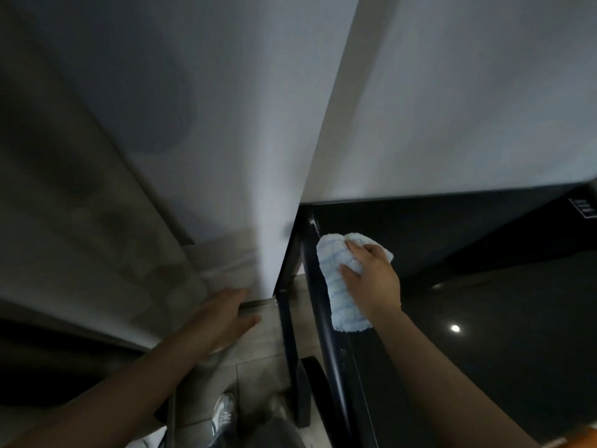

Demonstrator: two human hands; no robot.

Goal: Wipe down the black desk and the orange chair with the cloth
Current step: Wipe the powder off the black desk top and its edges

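Pale blue cloth, black desk

Single head camera, wide-angle, steeply downward, close over desk left edge, facing wall.
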